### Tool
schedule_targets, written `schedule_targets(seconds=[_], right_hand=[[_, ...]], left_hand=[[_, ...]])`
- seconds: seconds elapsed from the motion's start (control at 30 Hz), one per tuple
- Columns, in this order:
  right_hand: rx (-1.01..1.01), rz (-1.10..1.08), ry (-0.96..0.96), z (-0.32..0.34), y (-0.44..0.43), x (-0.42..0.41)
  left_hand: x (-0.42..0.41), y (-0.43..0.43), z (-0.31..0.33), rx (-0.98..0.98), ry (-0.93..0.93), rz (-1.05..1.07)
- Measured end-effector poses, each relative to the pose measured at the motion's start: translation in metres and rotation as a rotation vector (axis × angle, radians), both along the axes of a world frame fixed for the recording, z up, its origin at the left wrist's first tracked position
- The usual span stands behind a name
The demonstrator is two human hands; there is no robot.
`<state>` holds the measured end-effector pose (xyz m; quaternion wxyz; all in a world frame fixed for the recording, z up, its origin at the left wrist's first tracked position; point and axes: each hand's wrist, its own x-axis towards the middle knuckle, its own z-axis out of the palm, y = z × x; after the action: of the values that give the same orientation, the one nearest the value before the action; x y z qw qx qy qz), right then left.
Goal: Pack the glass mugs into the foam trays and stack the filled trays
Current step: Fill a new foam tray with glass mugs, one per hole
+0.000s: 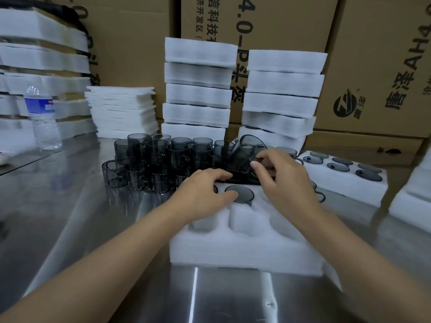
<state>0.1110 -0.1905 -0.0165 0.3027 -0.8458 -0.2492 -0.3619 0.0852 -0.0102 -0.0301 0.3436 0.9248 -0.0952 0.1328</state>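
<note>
Tilted mug (242, 157) in right hand (283, 183)

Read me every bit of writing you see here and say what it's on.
"4.0-P头套", sideways: middle cardboard box.
"信科技" and "济开发区", cut off: same box.
"唐泽AHA", sideways, beside a round logo: right cardboard box.
Blue label on the water bottle: too blurred to read.
Print on the left cardboard box: only fragments, unreadable.
</note>
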Motion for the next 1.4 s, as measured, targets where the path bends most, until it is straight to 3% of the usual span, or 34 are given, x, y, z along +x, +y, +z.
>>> schedule_targets(seconds=[0.2, 0.6, 0.93, 1.4], right_hand=[[0.007, 0.078, 0.039, -0.0076, -0.0068, -0.0034], [-0.017, 0.184, -0.043, -0.0093, -0.0079, -0.0094], [-0.017, 0.207, 0.088, -0.0077, -0.0094, -0.0104], [-0.076, 0.215, 0.052, -0.0093, -0.0103, -0.0066]], left_hand=[[-0.0028, 0.0000, 0.0013, -0.197, -0.070, -0.024], [-0.0048, -0.0016, -0.0006, -0.169, -0.169, -0.092], [-0.0056, -0.0031, -0.0004, -0.183, -0.169, -0.093], [-0.0079, -0.0036, 0.0011, -0.158, -0.168, -0.085]])
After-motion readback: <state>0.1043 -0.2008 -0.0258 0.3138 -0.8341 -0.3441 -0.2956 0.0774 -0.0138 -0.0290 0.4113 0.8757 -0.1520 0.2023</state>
